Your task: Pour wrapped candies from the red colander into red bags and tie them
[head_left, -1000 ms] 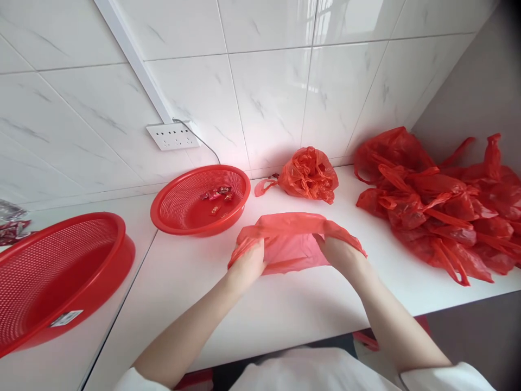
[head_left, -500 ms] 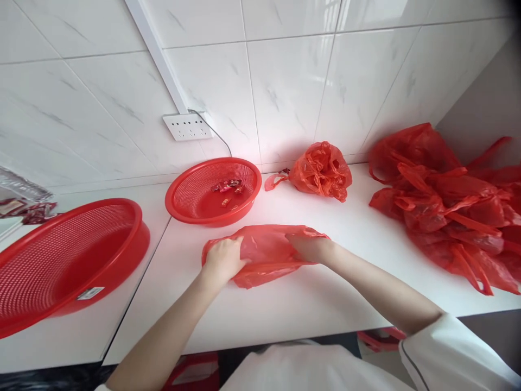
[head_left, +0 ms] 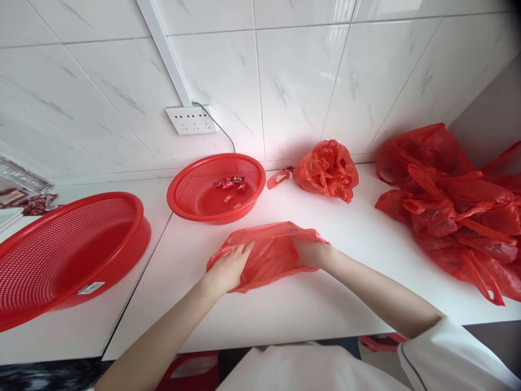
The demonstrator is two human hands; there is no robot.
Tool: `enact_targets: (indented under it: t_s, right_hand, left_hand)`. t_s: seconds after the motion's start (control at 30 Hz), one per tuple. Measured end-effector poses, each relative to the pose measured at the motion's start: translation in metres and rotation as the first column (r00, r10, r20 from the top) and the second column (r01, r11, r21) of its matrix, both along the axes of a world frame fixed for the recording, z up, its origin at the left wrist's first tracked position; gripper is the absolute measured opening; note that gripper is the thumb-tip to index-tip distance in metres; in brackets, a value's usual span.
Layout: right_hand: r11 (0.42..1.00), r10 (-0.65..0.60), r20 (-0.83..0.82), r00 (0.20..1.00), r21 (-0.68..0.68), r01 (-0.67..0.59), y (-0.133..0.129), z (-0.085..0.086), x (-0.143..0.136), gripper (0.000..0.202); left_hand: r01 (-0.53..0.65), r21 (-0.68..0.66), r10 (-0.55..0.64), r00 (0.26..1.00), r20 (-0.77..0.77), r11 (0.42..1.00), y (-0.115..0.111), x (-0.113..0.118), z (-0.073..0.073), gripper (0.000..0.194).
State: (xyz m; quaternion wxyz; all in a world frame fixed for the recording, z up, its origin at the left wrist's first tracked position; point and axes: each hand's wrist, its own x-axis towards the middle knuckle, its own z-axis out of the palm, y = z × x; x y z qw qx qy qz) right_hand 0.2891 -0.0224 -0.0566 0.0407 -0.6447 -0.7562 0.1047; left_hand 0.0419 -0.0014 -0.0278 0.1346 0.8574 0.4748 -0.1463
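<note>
A thin red plastic bag (head_left: 271, 263) lies spread on the white table in front of me, its mouth facing me. My left hand (head_left: 230, 266) rests at the left side of the mouth, with its fingers stretched out and slightly apart against the film. On the right side, my right hand (head_left: 311, 252) reaches inside the bag. Red film covers its fingers, so their pose is hidden. Just behind the bag stands a round red plastic basket (head_left: 179, 202) with several small wrapped packets (head_left: 230, 184) in it.
A larger red basket (head_left: 138, 217) stands at the left. Against the tiled wall sits a bunched red bag (head_left: 325, 171). A heap of red plastic bags (head_left: 456, 201) covers the right end. At the far left lie more wrapped packets (head_left: 36, 203). A socket strip (head_left: 192, 120) is on the wall.
The left fingers, earlier curled on the bag's edge, are now straighter. The bag's mouth has spread wider and its far edge peaks higher. My right hand stays inside.
</note>
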Motion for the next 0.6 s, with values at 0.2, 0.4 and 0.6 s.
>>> enact_targets:
  t_s: [0.2, 0.4, 0.6]
  right_hand:
    - [0.974, 0.223, 0.062, 0.973, -0.053, -0.22, -0.009, 0.036, -0.012, 0.034]
    - [0.765, 0.582, 0.182, 0.792, 0.208, -0.61, 0.001, 0.05, -0.016, 0.038]
    - [0.897, 0.435, -0.015, 0.9, -0.075, -0.435, 0.031, -0.002, 0.007, 0.096]
  left_hand:
    - [0.093, 0.178, -0.119, 0.983, 0.141, 0.98, 0.006, 0.006, 0.012, 0.072]
    - [0.248, 0.318, -0.321, 0.926, 0.201, 0.915, 0.013, 0.01, 0.01, 0.057]
    - [0.015, -0.016, -0.01, 0.957, 0.289, 1.0, 0.038, -0.008, -0.015, 0.097]
